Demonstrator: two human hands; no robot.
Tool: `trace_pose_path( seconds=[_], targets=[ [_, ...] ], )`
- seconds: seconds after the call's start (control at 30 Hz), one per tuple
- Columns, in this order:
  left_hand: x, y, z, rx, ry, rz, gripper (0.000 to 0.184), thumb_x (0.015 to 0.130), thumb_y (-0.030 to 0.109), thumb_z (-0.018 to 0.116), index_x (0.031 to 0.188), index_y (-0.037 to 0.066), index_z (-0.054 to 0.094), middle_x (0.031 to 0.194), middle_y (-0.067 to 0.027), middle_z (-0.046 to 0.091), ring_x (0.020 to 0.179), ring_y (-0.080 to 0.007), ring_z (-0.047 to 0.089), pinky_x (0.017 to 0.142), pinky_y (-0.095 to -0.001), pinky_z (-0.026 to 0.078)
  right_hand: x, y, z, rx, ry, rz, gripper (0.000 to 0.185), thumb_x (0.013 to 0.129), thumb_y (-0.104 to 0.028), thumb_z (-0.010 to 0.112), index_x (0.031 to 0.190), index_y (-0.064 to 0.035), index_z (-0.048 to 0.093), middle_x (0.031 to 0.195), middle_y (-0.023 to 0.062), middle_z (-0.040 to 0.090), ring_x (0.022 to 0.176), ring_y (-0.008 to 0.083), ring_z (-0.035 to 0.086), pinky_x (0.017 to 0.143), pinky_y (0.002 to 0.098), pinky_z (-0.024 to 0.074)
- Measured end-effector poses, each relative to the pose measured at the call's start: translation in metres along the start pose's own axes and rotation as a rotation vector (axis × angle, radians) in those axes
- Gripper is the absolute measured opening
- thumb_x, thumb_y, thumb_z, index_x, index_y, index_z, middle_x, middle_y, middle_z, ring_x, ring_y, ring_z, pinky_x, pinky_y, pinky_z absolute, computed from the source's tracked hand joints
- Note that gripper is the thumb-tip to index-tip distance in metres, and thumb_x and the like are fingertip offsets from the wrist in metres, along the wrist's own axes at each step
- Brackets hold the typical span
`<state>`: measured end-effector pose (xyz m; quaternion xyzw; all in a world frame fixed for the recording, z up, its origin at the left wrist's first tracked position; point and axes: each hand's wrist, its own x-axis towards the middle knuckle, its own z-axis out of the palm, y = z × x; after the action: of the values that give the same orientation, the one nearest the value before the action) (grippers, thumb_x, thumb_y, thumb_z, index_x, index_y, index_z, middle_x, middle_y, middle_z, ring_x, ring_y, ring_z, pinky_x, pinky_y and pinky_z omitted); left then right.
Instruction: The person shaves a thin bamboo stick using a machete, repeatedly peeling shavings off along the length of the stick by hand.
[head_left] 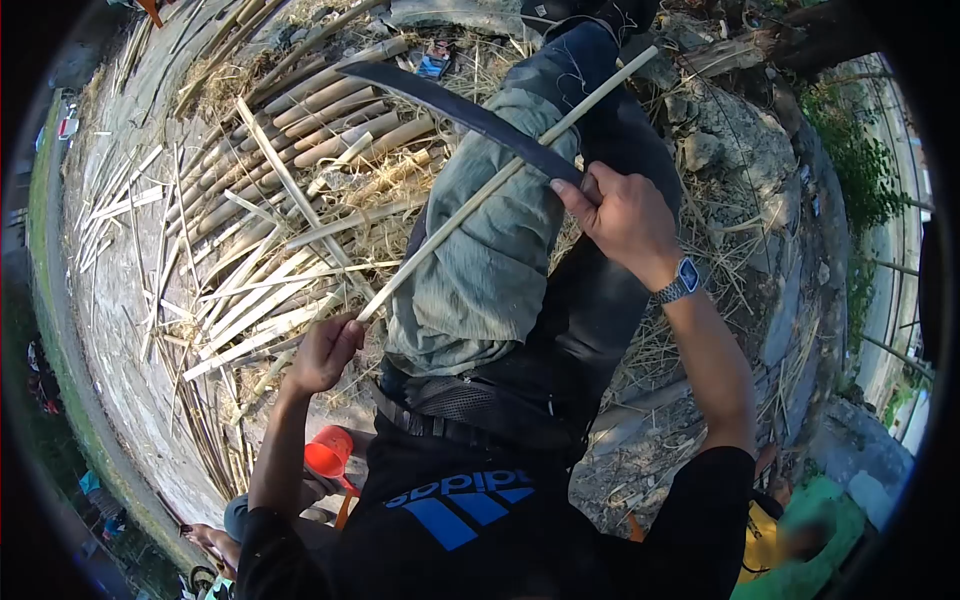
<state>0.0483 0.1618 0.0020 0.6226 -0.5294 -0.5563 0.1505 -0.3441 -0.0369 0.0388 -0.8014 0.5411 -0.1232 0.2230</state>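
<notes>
My left hand (325, 355) is closed around the near end of a long, thin bamboo strip (440, 235). The strip slants up and to the right over a grey-green cloth (470, 270) that covers my leg. In my right hand (630, 220) is a knife with a long, dark, curved blade (450, 108), whose tip points up and left. The blade crosses the strip above the cloth; whether its edge bites into the strip I cannot tell. My right fingers hide the knife's handle.
Several round bamboo poles (340, 125) lie on the ground to the left, with split strips (265, 310) and shavings around them. A red-orange plastic container (330, 452) stands near my left elbow. Rough rocks (735, 150) lie to the right. Another person's hand (212, 545) shows at lower left.
</notes>
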Motion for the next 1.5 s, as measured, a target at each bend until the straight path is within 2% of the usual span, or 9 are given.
trace_pose_path(
  seconds=[0.23,0.43,0.53,0.63,1.03,1.23,1.3,1.43,1.5],
  targets=[
    [0.006,0.005,0.029,0.092,0.193,0.163,0.037,0.108,0.026,0.045,0.086,0.001,0.062,0.059,-0.0035,0.052,0.058,-0.0120,0.050,0.055,-0.0331,0.041,-0.013,-0.010,0.018,-0.085,0.038,-0.004,0.053,0.095,-0.054,0.065,0.074,-0.0059,0.062,0.060,0.0100,0.066,0.059,0.0374,0.068,0.055,0.0470,0.0554],
    [0.017,0.022,0.034,0.092,0.208,0.073,0.037,0.109,0.025,0.046,0.087,0.001,0.063,0.057,-0.0022,0.049,0.055,-0.0090,0.046,0.053,-0.0303,0.039,0.015,0.005,-0.006,-0.095,0.147,0.093,0.052,0.097,-0.051,0.064,0.074,-0.0042,0.059,0.058,0.0086,0.065,0.058,0.0362,0.068,0.054,0.0450,0.0558],
    [0.022,0.028,0.028,0.063,0.270,0.197,0.038,0.109,0.024,0.045,0.086,0.000,0.062,0.055,-0.0027,0.048,0.054,-0.0093,0.046,0.052,-0.0303,0.039,-0.002,-0.014,-0.006,-0.010,0.146,-0.026,0.053,0.097,-0.051,0.064,0.073,-0.0040,0.059,0.057,0.0102,0.064,0.056,0.0354,0.067,0.051,0.0441,0.0540],
    [0.018,0.036,0.025,0.129,0.211,0.129,0.037,0.109,0.022,0.044,0.084,0.001,0.062,0.055,-0.0036,0.048,0.053,-0.0099,0.047,0.052,-0.0309,0.039,0.006,0.000,-0.005,-0.055,0.112,-0.109,0.055,0.098,-0.053,0.063,0.073,-0.0040,0.060,0.057,0.0121,0.063,0.055,0.0345,0.067,0.050,0.0434,0.0534],
    [0.020,0.034,0.036,0.169,0.242,0.053,0.030,0.106,0.016,0.052,0.081,0.001,0.060,0.058,-0.0118,0.051,0.052,-0.0174,0.047,0.052,-0.0353,0.040,0.029,0.020,-0.018,0.002,0.130,0.104,0.060,0.098,-0.058,0.059,0.073,-0.0029,0.063,0.060,0.0148,0.066,0.061,0.0384,0.069,0.057,0.0472,0.0558],
    [0.012,0.022,0.041,0.135,0.274,0.161,0.031,0.106,0.015,0.051,0.079,0.000,0.055,0.057,-0.0134,0.047,0.051,-0.0188,0.041,0.051,-0.0370,0.039,0.023,0.032,-0.016,-0.112,0.180,-0.002,0.061,0.099,-0.058,0.057,0.074,-0.0030,0.063,0.062,0.0182,0.066,0.063,0.0379,0.070,0.055,0.0458,0.0556],
    [0.015,0.025,0.044,0.153,0.270,0.118,0.031,0.106,0.015,0.051,0.080,0.000,0.056,0.058,-0.0136,0.048,0.052,-0.0188,0.042,0.053,-0.0370,0.039,0.046,0.038,-0.029,-0.149,0.209,0.180,0.055,0.101,-0.049,0.060,0.074,-0.0012,0.060,0.057,0.0185,0.059,0.057,0.0376,0.065,0.052,0.0440,0.0490],
    [0.007,0.022,0.039,0.155,0.281,0.156,0.030,0.106,0.016,0.051,0.082,-0.001,0.058,0.059,-0.0129,0.051,0.053,-0.0195,0.045,0.054,-0.0373,0.041,0.010,0.006,-0.023,-0.095,-0.025,0.011,0.058,0.095,-0.061,0.061,0.077,-0.0060,0.067,0.069,0.0198,0.069,0.068,0.0415,0.070,0.063,0.0492,0.0572],
    [-0.008,0.018,0.029,0.191,0.253,0.037,0.028,0.105,0.014,0.051,0.085,0.000,0.064,0.062,-0.0135,0.058,0.055,-0.0191,0.055,0.057,-0.0364,0.046,0.022,0.044,-0.021,-0.123,0.164,0.020,0.053,0.098,-0.050,0.064,0.075,-0.0018,0.062,0.059,0.0171,0.062,0.060,0.0400,0.065,0.056,0.0464,0.0505]
  ],
)
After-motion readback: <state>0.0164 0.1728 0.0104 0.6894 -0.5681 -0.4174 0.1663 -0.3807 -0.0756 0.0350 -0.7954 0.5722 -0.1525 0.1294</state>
